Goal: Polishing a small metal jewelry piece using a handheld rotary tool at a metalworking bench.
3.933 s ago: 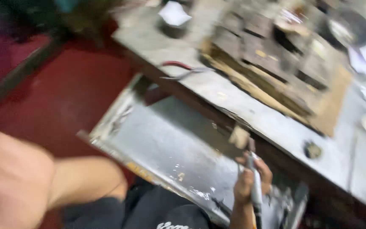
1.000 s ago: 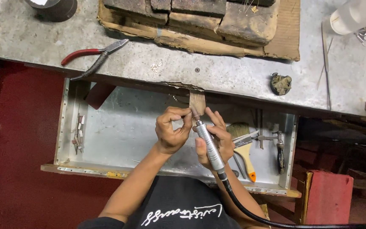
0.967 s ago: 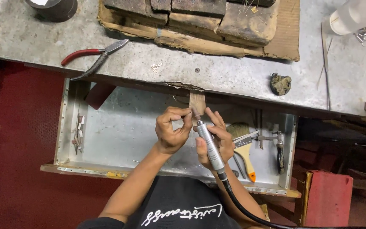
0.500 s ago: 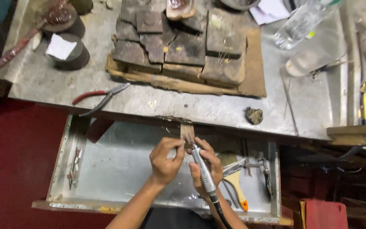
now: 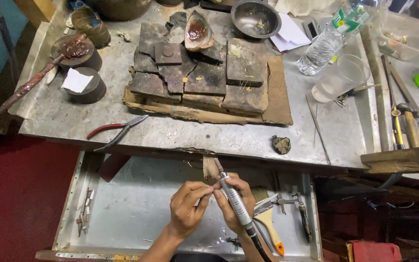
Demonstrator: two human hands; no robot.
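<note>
My right hand (image 5: 233, 206) grips a slim metal rotary handpiece (image 5: 233, 200) with a black cable running down toward me; its tip points up at a small wooden peg (image 5: 210, 167) on the bench's front edge. My left hand (image 5: 186, 207) pinches a tiny piece between thumb and fingertips, right beside the handpiece's tip; the piece is too small to make out. Both hands hover over the open metal drawer (image 5: 136, 204) under the metal-topped bench (image 5: 229, 136).
Red-handled pliers (image 5: 115, 131) lie at the bench's front left. Charred blocks on a board (image 5: 204, 77), a shell, a steel bowl (image 5: 255, 18), a plastic bottle (image 5: 328, 41) and a cup (image 5: 338, 77) sit farther back. A brush (image 5: 266, 221) and small tools lie in the drawer's right.
My view has tilted up, showing more of the bench top. My hands stay together at the peg, the handpiece still in my right hand.
</note>
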